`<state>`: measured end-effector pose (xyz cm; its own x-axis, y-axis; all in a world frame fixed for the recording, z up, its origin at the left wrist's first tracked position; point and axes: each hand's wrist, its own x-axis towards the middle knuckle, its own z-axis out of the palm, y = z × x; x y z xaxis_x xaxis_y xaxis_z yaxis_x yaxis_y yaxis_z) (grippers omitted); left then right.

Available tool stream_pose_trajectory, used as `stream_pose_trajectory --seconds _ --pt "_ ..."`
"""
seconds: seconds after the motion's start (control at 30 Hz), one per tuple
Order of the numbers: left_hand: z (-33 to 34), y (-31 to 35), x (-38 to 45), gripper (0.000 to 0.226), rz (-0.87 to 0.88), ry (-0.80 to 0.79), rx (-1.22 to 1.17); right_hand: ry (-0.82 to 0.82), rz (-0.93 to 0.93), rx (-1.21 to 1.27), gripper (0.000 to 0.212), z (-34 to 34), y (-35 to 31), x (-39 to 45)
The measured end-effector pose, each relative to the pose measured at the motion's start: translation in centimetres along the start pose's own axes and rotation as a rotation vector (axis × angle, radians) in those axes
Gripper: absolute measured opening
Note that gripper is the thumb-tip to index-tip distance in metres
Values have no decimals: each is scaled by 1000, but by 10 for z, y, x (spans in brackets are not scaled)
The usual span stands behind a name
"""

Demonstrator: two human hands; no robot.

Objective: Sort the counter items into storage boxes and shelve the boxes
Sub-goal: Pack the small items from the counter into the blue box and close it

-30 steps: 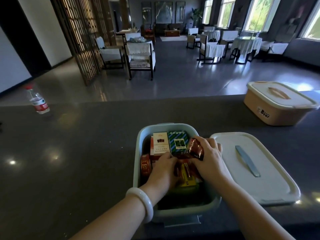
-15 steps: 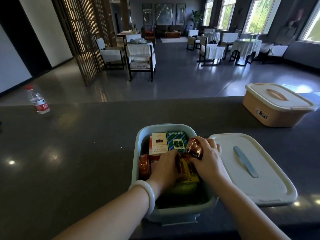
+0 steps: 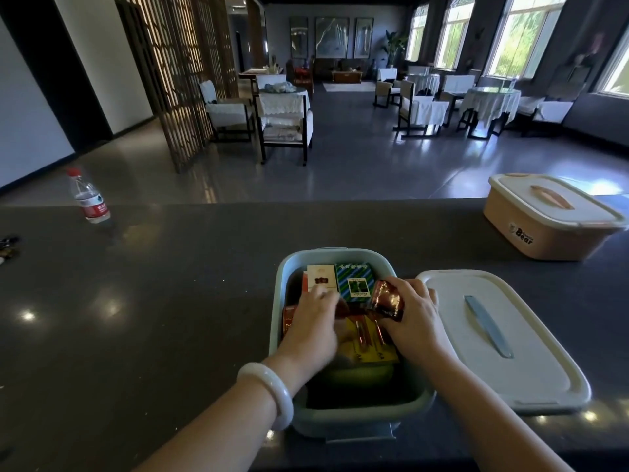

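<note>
Pale green plastic makes up the open storage box (image 3: 350,417), which sits on the dark counter (image 3: 153,318) right in front of the person, with its long side running away from them. Both hands are down inside it. Since a second ago the left hand (image 3: 311,327) has slid a bit farther toward the back of the box, so its fingertips now touch the white and red pack (image 3: 320,277), and less of that pack shows. This hand lies flat and spread on the things, not closed around any of them. The right hand (image 3: 413,318) is in about the same spot as before, and it is curled around a shiny brown packet (image 3: 388,299) at the right wall of the box. A green striped pack (image 3: 354,282) stands at the back beside the white one. A yellow battery pack (image 3: 367,342) lies between the two hands, its long side pointing toward the back of the box. The white lid (image 3: 531,362) lies flat on the counter, just to the right of the box. A tan closed box (image 3: 551,221) sits far off to the right. A water bottle (image 3: 87,195) stands far to the left.
</note>
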<state>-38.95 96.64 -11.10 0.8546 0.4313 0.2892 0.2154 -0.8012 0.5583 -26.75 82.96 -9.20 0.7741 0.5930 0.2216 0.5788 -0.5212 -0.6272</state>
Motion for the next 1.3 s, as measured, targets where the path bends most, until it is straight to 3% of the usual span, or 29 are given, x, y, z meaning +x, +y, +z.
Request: stream_pose_trajectory --seconds 0.13,0.27,0.4,0.53,0.67,1.3 --pt "-26 -13 -5 32 -14 191 111 -40 -30 -4 65 0 1 1" --pt "-34 -29 -16 33 -115 151 198 -130 -94 -12 75 1 -1 2" --pt "-29 -29 -23 34 -106 167 150 -300 -231 -28 74 9 -11 5" --pt "-29 -27 -27 48 -248 215 -117 -399 -323 -35 72 28 -19 4" --pt "-27 -30 -27 48 -353 189 -281 -353 -321 -141 74 46 -21 6" --pt "-23 -35 -27 60 -372 180 -275 -277 -299 -205 75 60 -17 5"
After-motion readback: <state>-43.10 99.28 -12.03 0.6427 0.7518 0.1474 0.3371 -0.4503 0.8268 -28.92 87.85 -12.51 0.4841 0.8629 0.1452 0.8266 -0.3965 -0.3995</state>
